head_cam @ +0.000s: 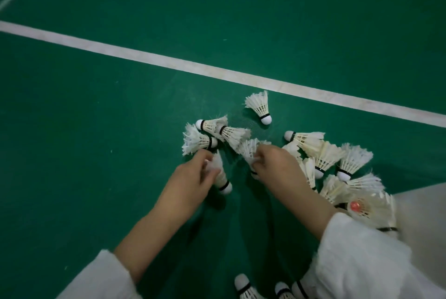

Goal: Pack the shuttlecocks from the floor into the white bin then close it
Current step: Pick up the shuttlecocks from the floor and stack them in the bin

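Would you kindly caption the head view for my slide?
Left hand and right hand each grip a shuttlecock among others scattered on the green floor.

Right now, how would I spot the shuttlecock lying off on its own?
Find the wide white line crossing the green floor. Just on its near side lies the lone shuttlecock, cork pointing toward the person. Unlike the pile, it touches no other.

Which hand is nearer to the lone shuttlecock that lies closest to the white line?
Right. In the picture, the right hand is almost straight below the lone shuttlecock. The left hand is farther off, below and well to its left.
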Demonstrator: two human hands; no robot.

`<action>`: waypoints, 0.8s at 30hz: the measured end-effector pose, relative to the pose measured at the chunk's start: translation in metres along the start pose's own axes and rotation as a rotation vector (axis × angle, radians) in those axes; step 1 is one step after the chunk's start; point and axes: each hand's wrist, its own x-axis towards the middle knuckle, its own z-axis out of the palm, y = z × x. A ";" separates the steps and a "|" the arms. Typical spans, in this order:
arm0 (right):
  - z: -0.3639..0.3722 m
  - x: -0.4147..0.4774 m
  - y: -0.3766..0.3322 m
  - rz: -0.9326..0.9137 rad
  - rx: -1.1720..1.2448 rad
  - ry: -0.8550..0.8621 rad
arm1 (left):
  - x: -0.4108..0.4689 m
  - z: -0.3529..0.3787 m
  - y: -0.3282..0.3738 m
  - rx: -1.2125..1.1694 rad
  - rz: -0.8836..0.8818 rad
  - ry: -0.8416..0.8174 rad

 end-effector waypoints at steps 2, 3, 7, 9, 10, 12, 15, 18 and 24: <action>-0.005 -0.009 -0.002 -0.014 0.079 0.060 | -0.009 -0.004 -0.008 -0.038 -0.098 0.065; -0.006 -0.012 -0.003 -0.026 0.102 0.081 | -0.009 -0.005 -0.013 -0.044 -0.134 0.103; -0.008 -0.018 -0.008 -0.055 0.149 0.156 | 0.007 -0.005 -0.021 -0.074 -0.304 0.161; -0.011 -0.017 -0.009 -0.062 0.159 0.183 | 0.022 0.001 -0.024 -0.148 -0.386 0.139; -0.012 -0.016 -0.010 -0.063 0.161 0.188 | 0.029 0.004 -0.026 -0.196 -0.425 0.122; -0.016 -0.014 -0.010 -0.063 0.169 0.188 | 0.040 0.012 -0.030 -0.274 -0.453 0.113; -0.021 -0.013 -0.009 -0.070 0.136 0.194 | 0.043 0.016 -0.030 -0.342 -0.462 0.170; -0.030 -0.016 -0.007 -0.068 0.135 0.198 | 0.034 0.006 -0.021 -0.291 -0.380 0.227; -0.085 -0.049 0.003 -0.153 0.028 0.216 | 0.003 -0.038 0.033 0.152 -0.013 0.199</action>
